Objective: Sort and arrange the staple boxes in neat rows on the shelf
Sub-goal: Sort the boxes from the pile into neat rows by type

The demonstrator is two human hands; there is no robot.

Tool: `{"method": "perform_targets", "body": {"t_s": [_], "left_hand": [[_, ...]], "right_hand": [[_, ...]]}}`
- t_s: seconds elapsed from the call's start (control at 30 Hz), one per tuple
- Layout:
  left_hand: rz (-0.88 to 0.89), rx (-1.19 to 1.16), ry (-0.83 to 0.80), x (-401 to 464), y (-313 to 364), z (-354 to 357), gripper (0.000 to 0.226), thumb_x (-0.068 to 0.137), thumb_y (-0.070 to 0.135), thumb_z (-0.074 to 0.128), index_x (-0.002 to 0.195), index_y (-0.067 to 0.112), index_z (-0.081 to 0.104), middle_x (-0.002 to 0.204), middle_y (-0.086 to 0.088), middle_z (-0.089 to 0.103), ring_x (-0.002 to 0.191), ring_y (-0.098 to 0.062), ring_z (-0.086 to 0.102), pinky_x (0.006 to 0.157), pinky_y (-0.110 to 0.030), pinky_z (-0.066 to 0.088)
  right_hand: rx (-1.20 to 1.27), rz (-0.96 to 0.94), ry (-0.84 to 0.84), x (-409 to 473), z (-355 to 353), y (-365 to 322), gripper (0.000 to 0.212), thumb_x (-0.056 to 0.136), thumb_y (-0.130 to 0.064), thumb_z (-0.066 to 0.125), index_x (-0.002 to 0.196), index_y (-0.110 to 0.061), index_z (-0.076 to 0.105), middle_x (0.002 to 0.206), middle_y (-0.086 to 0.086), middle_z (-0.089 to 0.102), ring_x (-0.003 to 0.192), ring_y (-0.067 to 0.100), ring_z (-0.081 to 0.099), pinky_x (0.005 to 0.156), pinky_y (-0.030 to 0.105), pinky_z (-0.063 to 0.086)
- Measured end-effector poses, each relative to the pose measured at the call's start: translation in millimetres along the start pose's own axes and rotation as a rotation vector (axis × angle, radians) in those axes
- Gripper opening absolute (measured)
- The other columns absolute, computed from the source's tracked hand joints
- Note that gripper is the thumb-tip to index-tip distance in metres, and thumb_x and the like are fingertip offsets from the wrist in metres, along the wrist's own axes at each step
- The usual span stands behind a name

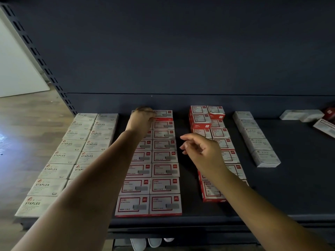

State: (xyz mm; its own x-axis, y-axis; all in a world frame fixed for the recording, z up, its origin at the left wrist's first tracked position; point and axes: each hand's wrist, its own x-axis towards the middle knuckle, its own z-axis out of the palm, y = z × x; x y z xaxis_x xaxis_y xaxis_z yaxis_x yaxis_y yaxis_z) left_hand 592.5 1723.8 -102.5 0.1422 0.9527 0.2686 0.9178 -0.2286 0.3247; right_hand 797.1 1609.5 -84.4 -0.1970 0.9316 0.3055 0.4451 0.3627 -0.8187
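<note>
Left hand (143, 119): fingers curled, apparently pinching far red-and-white staple box (162, 114); right hand (201, 151): loosely curled, holding nothing; risk: nudge skews adjoining row.

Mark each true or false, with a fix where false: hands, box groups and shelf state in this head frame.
1. The left hand is at the far end of the red-framed staple boxes. True.
2. The right hand grips a box. False: it holds nothing, its fingers loosely curled above the shelf.
3. The grey STAPLES boxes sit in two columns at the left. True.
4. The white boxes form two columns. False: one single column.
5. All boxes are lined up. False: loose boxes lie askew at the far right.
</note>
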Motion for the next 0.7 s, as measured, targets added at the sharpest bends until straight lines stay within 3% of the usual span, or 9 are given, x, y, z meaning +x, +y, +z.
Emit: {"method": "perform_targets", "body": {"t_s": [0.1, 0.27, 0.43, 0.7], "left_hand": [[0.014, 0.011, -0.021, -3.7, -8.1, -1.4, 0.031, 0.096, 0.02, 0.048, 0.124, 0.012, 0.058, 0.126, -0.005, 0.055, 0.119, -0.02, 0.044, 0.097, -0.028, 0.033], [-0.129, 0.017, 0.034, -16.6, -30.3, -6.5, 0.039, 0.091, 0.028, 0.057, 0.127, 0.015, 0.055, 0.131, -0.003, 0.051, 0.124, -0.023, 0.039, 0.102, -0.035, 0.032], [-0.226, -0.013, 0.066, -20.3, -37.5, -12.9, 0.033, 0.092, 0.02, 0.054, 0.124, 0.012, 0.058, 0.126, -0.01, 0.054, 0.113, -0.025, 0.05, 0.096, -0.035, 0.039], [-0.221, 0.005, 0.099, -20.0, -28.2, -11.1, 0.028, 0.095, 0.014, 0.049, 0.12, 0.011, 0.062, 0.12, -0.012, 0.057, 0.106, -0.026, 0.054, 0.091, -0.033, 0.042]], "right_hand": [[0.031, 0.038, 0.008, -1.1, -0.8, 2.7, 0.024, 0.089, -0.008, 0.055, 0.105, -0.024, 0.063, 0.082, -0.015, 0.065, 0.079, 0.0, 0.064, 0.073, 0.014, 0.051], [-0.015, 0.008, -0.012, 0.6, -0.4, 3.9, 0.023, 0.09, -0.007, 0.055, 0.107, -0.02, 0.064, 0.083, -0.019, 0.062, 0.081, -0.001, 0.063, 0.073, 0.012, 0.05], [-0.111, -0.133, -0.004, 1.9, 4.5, 4.1, 0.022, 0.088, -0.005, 0.056, 0.107, -0.011, 0.066, 0.085, -0.015, 0.062, 0.085, 0.001, 0.062, 0.07, 0.009, 0.049], [-0.259, -0.24, -0.013, 4.6, 2.3, 2.9, 0.027, 0.086, -0.014, 0.05, 0.107, -0.009, 0.067, 0.09, -0.001, 0.07, 0.079, 0.006, 0.064, 0.069, 0.01, 0.047]]}}
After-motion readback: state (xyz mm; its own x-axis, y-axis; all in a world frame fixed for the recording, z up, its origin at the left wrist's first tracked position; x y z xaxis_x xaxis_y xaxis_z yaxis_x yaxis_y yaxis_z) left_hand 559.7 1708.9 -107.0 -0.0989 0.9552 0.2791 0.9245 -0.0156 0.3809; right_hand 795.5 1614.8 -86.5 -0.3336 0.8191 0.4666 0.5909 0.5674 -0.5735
